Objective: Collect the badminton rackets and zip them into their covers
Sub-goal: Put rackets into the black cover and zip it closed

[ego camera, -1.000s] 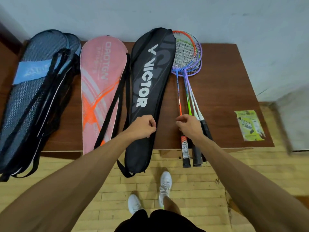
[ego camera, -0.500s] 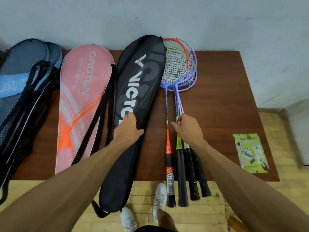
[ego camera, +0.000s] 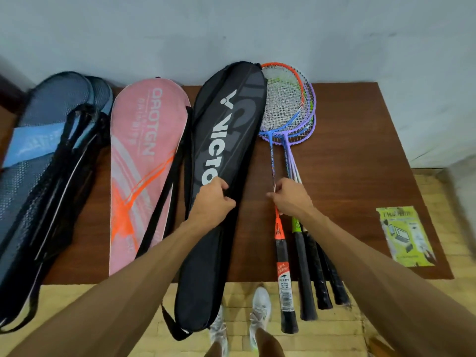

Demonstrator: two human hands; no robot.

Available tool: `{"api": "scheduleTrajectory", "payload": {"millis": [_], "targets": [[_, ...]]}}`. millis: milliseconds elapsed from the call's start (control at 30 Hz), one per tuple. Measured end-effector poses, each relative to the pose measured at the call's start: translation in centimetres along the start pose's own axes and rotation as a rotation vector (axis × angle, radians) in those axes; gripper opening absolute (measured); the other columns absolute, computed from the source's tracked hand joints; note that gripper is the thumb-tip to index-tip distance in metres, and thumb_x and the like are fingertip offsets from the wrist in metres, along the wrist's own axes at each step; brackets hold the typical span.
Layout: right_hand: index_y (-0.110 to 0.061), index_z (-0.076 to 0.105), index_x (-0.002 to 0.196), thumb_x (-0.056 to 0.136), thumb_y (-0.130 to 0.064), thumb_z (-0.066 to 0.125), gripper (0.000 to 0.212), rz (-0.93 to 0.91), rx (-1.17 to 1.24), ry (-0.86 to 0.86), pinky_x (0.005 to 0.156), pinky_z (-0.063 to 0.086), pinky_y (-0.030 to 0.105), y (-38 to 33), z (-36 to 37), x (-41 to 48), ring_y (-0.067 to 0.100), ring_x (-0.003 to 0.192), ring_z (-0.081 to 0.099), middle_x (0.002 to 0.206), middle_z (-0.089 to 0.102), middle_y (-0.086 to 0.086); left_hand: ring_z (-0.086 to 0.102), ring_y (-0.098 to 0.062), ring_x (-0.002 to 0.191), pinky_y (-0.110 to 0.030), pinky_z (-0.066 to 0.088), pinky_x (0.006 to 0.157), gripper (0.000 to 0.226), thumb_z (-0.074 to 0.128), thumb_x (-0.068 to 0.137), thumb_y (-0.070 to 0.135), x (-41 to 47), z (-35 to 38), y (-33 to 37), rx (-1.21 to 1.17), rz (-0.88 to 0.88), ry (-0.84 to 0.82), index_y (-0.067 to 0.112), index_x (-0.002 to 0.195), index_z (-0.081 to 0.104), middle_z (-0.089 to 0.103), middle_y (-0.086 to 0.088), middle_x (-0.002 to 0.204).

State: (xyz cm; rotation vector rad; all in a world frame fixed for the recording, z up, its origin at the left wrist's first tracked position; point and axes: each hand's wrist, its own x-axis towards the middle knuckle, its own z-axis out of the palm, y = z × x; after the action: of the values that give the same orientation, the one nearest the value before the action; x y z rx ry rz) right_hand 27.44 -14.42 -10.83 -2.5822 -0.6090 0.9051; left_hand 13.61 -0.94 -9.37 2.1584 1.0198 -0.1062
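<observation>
Tabletop (ego camera: 347, 163), brown wood, sits against a pale wall (ego camera: 231, 34), with yellow brick-pattern floor (ego camera: 334, 336) below its near edge. Far left: blue-grey mesh covers (ego camera: 51, 150), stacked, black straps across them, lower ends hanging past the near edge. Next right, pink cover (ego camera: 144, 161) with orange streaks lies flat, a black strap along its right side. Next, black VICTOR cover (ego camera: 226, 140) lies lengthwise, head end at the wall side, narrow end overhanging the near edge above the floor, strap loop dangling. Just right of it, touching its head end, the rackets (ego camera: 286, 109): four, heads overlapped in a stack (orange, green, blue and purple frames), shafts bunched together, black handles fanned out and sticking past the near edge. Left grip (ego camera: 212, 199) rests on the black VICTOR cover about midway, fingers curled in and clenched on its right edge. Right grip (ego camera: 291, 199) is curled round the bunched shafts just above the handles, grasping the rackets, which lie on the tabletop. Yellow-green packet (ego camera: 404, 235) lies flat near the right edge, well apart from the rackets. White shoes (ego camera: 260, 305) show on the floor between the cover end and the handles.
</observation>
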Motion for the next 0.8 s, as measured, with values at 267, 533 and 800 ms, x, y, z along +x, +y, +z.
{"api": "scheduleTrajectory", "payload": {"millis": [267, 533, 800], "targets": [[-0.009, 0.059, 0.083, 0.09, -0.033, 0.061, 0.026, 0.026, 0.064, 0.1, 0.081, 0.053, 0.038, -2.8, -0.3, -4.9, 0.032, 0.083, 0.067, 0.087, 0.07, 0.014, 0.06, -0.019, 0.072, -0.032, 0.051, 0.069, 0.029, 0.065, 0.076, 0.012, -1.2, -3.1, -1.9, -0.075, 0.057, -0.016, 0.016, 0.102, 0.054, 0.065, -0.01, 0.093], [-0.013, 0.058, 0.08, 0.09, -0.033, 0.06, 0.023, 0.101, 0.087, 0.165, 0.081, 0.052, 0.035, -1.6, 0.7, -10.1, 0.031, 0.087, 0.067, 0.081, 0.069, 0.013, 0.06, -0.022, 0.085, -0.031, 0.049, 0.078, 0.039, 0.064, 0.079, 0.012, -3.7, -2.7, -3.2, -0.022, 0.132, -0.061, 0.013, 0.117, 0.054, 0.066, -0.011, 0.103], [-0.003, 0.06, 0.101, 0.086, -0.027, 0.056, 0.028, 0.183, -0.003, 0.314, 0.075, 0.045, 0.037, 0.8, -0.5, -11.2, 0.041, 0.101, 0.059, 0.108, 0.063, 0.022, 0.056, -0.025, 0.078, -0.031, 0.042, 0.066, 0.039, 0.057, 0.081, 0.01, -6.5, -3.4, -2.2, 0.041, 0.198, -0.008, 0.012, 0.118, 0.045, 0.06, -0.014, 0.094]]}}
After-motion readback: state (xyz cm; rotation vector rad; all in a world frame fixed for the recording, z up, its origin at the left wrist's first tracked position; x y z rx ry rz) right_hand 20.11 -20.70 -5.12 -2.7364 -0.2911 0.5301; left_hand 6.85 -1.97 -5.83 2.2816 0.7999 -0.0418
